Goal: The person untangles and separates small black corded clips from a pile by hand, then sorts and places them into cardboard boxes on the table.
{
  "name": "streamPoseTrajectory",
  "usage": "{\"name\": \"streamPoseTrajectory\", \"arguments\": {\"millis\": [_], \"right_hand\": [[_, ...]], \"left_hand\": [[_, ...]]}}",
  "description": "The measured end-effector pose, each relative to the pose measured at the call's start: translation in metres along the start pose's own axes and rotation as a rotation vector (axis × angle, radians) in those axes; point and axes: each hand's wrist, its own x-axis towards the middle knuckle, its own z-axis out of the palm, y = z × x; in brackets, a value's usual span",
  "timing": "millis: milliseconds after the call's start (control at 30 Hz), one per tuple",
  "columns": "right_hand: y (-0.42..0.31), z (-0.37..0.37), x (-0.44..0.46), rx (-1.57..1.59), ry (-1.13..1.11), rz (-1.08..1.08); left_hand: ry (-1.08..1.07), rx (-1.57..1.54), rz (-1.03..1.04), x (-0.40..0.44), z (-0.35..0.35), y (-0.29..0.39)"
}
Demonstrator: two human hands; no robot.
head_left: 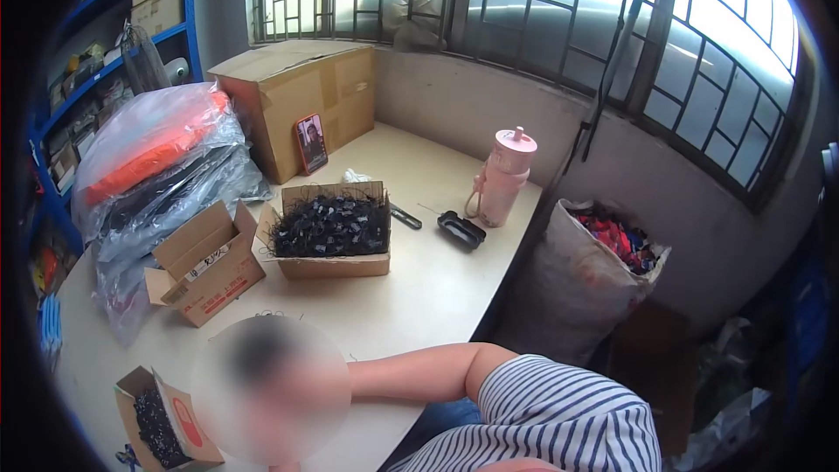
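Note:
My right forearm reaches in from the right below a striped sleeve. My right hand [306,385] lies inside a round blurred patch over the table, so its fingers and anything in them are hidden. A dark smudge shows in that patch, and a few thin dark strands stick out above it. Of my left hand only a bit of skin may show at the bottom edge; its fingers cannot be made out. Nearest the patch, on the left, stands a small open carton [194,433] of small black pieces [159,428]. Behind it is a larger open box [336,267] heaped with black tagged pieces [328,225].
An open carton [218,284], plastic-wrapped bundles [162,153], a big cardboard box [306,96] and a propped phone [312,144] stand at the back left. A utility knife [406,218], black case [461,231] and pink bottle [505,179] sit farther right. A scrap-filled sack [568,275] stands beside the table.

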Motion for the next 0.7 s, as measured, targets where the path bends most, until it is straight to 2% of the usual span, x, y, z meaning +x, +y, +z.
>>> {"name": "streamPoseTrajectory", "arguments": {"millis": [33, 133, 167, 300, 700], "right_hand": [[-0.001, -0.001, 0.000, 0.001, 0.001, -0.016], [-0.008, -0.004, 0.001, -0.136, -0.044, -0.026], [-0.009, -0.004, 0.001, -0.153, -0.065, -0.018], [-0.008, -0.010, 0.003, -0.193, -0.063, 0.008], [-0.012, -0.015, 0.008, -0.174, -0.037, 0.069]], "left_hand": [[0.017, -0.082, -0.079, -0.001, -0.002, -0.003], [-0.068, 0.054, 0.006, 0.002, -0.001, -0.001], [-0.060, 0.155, -0.019, 0.002, 0.001, 0.003], [-0.046, 0.220, 0.017, 0.006, 0.000, 0.006], [-0.124, -0.041, -0.185, 0.007, -0.006, -0.001]]}}
